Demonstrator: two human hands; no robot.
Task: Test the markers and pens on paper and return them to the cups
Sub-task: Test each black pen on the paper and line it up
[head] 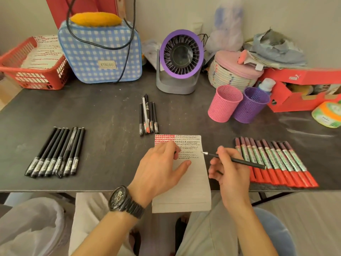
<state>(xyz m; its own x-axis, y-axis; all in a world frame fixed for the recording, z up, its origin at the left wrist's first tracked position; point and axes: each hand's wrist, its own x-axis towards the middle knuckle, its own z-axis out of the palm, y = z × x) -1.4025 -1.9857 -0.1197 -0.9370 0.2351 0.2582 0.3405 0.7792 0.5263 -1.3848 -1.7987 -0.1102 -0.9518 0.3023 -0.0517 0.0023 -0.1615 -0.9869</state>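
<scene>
A lined paper pad [191, 183] lies at the table's front edge, its top rows filled with red and black test marks. My left hand [158, 167] rests flat on the pad, fingers over the marks. My right hand [228, 169] grips an uncapped black pen [238, 160], its tip pointing left at the pad's right edge. Several black capped pens [55, 152] lie in a row at the left. A small group of pens [147, 115] lies behind the pad. Several red markers [273, 161] lie in a row at the right. A pink cup [224, 103] and a purple cup [251, 105] stand tilted at the back right.
A purple desk fan [180, 61] stands behind the middle pens. A blue checked bag [101, 52] and a red basket [31, 63] are at the back left. A woven basket [234, 71], a red shoebox [302, 89] and a tape roll [327, 113] crowd the back right.
</scene>
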